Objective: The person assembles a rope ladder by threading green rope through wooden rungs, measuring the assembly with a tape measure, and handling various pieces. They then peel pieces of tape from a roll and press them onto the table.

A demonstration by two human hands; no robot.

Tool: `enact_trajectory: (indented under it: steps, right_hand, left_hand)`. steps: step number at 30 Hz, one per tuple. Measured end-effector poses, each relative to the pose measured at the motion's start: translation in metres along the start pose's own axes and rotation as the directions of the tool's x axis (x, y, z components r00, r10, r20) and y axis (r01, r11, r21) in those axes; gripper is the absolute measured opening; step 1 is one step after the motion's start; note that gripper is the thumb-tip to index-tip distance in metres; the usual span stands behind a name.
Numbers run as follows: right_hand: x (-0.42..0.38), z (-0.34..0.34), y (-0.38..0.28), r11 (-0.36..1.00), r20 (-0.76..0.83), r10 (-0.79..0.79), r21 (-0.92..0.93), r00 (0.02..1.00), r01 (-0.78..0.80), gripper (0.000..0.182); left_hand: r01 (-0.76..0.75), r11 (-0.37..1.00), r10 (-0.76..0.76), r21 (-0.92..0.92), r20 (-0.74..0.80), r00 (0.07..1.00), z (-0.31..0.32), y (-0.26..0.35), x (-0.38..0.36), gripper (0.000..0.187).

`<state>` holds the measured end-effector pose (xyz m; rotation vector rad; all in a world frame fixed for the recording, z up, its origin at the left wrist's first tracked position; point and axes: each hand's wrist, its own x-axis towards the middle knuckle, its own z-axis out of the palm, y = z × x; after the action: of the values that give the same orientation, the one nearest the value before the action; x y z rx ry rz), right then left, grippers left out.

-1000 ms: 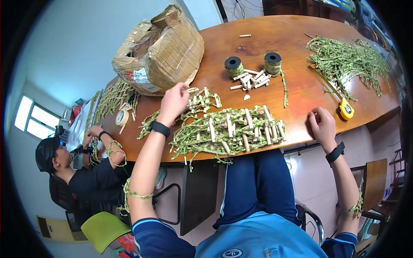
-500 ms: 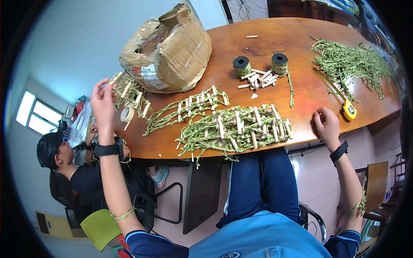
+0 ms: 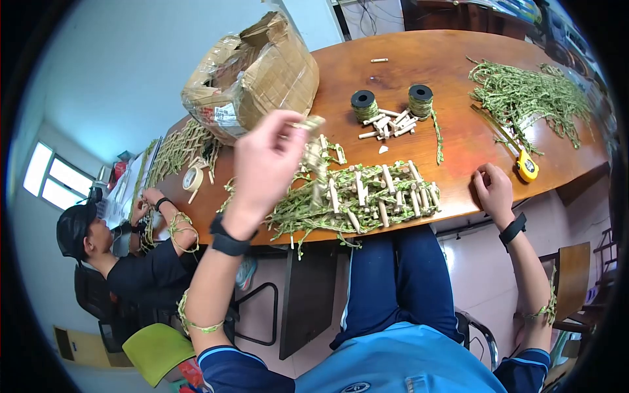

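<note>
Raised over the table's left-centre part, my left hand (image 3: 270, 164) pinches the end of a leafy cord strand with wooden pegs (image 3: 318, 154), which dangles and is blurred by motion. Below and to the right of it lies a heap of leafy cord ladders with wooden pegs (image 3: 367, 196) near the table's front edge. My right hand (image 3: 493, 190) rests at the front edge with its fingers curled; what they may hold does not show. Beside it is a yellow tape measure (image 3: 526, 166), its blade drawn out.
A torn cardboard box (image 3: 262, 78) stands at the back left. Two cord spools (image 3: 363, 105) and loose pegs (image 3: 393, 123) lie mid-table, a green cord pile (image 3: 531, 95) at right. A tape roll (image 3: 193, 178) lies at left, near another person (image 3: 141, 272).
My left hand has moved right with the pegged strand, from the left end of the table to above the heap. The other person's arm now shows more fully. My right hand has stayed in place.
</note>
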<state>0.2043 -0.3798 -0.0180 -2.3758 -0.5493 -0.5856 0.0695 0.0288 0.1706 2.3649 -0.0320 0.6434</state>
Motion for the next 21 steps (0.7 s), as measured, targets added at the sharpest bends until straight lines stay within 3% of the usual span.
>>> enact_trajectory:
  steps: [4, 6, 10, 11, 14, 15, 18, 21]
  right_hand:
    - [0.0, -0.001, -0.002, 1.0, 0.002, 0.002, 0.004, 1.0, -0.002, 0.015]
    - [0.0, -0.001, -0.002, 1.0, -0.004, 0.006, 0.015, 1.0, -0.006, 0.015]
    - [0.0, -0.002, -0.002, 1.0, 0.013, 0.018, 0.014, 1.0, -0.019, 0.014]
    - [0.0, -0.001, -0.001, 1.0, 0.007, 0.012, 0.015, 1.0, -0.013, 0.014]
    - [0.001, -0.003, -0.003, 0.999, 0.002, 0.024, 0.024, 1.0, -0.024, 0.014]
    - [0.001, -0.004, -0.004, 0.999, 0.005, 0.03, 0.026, 1.0, -0.03, 0.013]
    - [0.001, -0.002, -0.003, 0.999, 0.011, 0.03, 0.031, 0.999, -0.031, 0.013]
    - [0.001, 0.0, 0.0, 0.999, 0.014, 0.032, 0.031, 0.999, -0.032, 0.013]
  left_hand:
    - [0.046, 0.997, -0.024, -0.061, 0.327, 0.945, 0.046, 0.014, 0.011, 0.022]
    - [0.114, 0.993, -0.116, 0.028, 0.361, 0.925, 0.057, -0.022, 0.035, 0.026]
    - [0.106, 0.912, -0.256, 0.397, 0.346, 0.903, 0.085, -0.132, 0.06, 0.037]
    - [0.174, 0.892, -0.331, 0.418, 0.34, 0.88, 0.094, -0.148, 0.06, 0.042]
    - [0.168, 0.856, -0.345, 0.489, 0.299, 0.89, 0.104, -0.154, 0.058, 0.048]
    - [0.135, 0.855, -0.308, 0.5, 0.281, 0.909, 0.106, -0.16, 0.056, 0.048]
    - [0.267, 0.877, -0.379, 0.399, 0.234, 0.895, 0.101, -0.18, 0.054, 0.043]
    - [0.404, 0.852, -0.463, 0.333, 0.119, 0.878, 0.066, -0.156, 0.053, 0.038]
